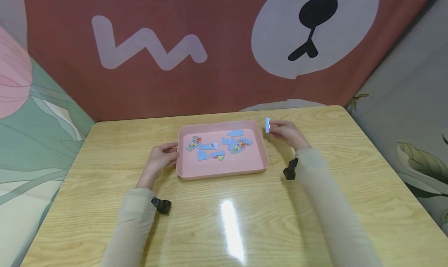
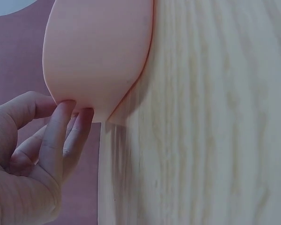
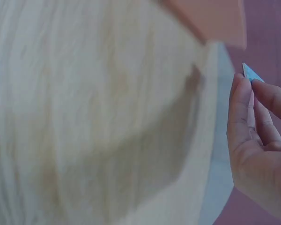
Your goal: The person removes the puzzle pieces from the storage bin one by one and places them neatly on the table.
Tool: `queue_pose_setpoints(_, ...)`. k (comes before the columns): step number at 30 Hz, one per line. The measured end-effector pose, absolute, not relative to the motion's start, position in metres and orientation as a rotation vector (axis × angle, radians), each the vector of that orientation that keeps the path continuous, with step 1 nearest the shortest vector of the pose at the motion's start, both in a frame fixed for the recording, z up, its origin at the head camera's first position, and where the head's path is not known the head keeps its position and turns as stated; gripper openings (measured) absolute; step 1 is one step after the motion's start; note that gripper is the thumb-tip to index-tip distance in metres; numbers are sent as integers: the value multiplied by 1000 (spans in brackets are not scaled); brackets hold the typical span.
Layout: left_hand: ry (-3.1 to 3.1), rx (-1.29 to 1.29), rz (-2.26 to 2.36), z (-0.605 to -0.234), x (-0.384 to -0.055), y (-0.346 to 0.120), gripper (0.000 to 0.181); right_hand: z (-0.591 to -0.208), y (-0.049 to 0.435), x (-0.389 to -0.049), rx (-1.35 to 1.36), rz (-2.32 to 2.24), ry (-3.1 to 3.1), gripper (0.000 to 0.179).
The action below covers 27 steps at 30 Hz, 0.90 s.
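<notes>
A shallow pink tray (image 1: 227, 173) stands on the table with several flat light-blue pieces in it, some printed with multicoloured patches, such as the patterned piece (image 1: 194, 143) at its left. My left hand (image 1: 160, 160) holds the tray's left end; in the left wrist view its fingertips lie right at the rim and outer wall. Just beyond the tray's right rim, my right hand (image 1: 287, 134) pinches a small flat light-blue piece (image 1: 267, 125) between thumb and fingertips, raised above the table. Only a pointed corner of that piece (image 3: 252, 74) shows in the right wrist view.
The wooden table (image 1: 196, 228) reaches back to a reddish-brown hanging (image 1: 224, 88) with a printed animal face. Patterned fabric hangs at both sides. Each wrist carries a small black camera, such as the left one (image 1: 161, 205). A bright reflection lies in front of the tray.
</notes>
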<state>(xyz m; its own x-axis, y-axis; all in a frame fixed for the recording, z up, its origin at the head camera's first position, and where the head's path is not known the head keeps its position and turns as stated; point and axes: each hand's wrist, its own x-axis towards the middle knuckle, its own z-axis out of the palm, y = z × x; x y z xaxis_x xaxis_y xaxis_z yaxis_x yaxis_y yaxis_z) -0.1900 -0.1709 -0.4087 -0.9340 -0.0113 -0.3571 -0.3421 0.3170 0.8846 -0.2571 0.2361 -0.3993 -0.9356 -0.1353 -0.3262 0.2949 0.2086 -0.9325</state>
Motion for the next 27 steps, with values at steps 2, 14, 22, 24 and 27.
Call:
queue_pose_setpoints(2,2305,-326,1649,-409,-190,-171,49,-403,243,-256,165,-1756,2168,50)
queue_pose_setpoints(14,2305,-353,1635,-411,-191,-171,49,-420,264,-255,232,-1724,2107,52)
queue_pose_setpoints(22,2296,-359,1640,-411,-191,-171,49,-421,265,-254,246,-1729,2086,51)
queue_pose_setpoints(24,2298,-358,1643,-411,-191,-171,49,-421,265,-254,238,-1725,2103,50)
queue_pose_setpoints(27,2304,-358,1643,-412,-191,-171,49,-420,263,-253,213,-1722,2135,49)
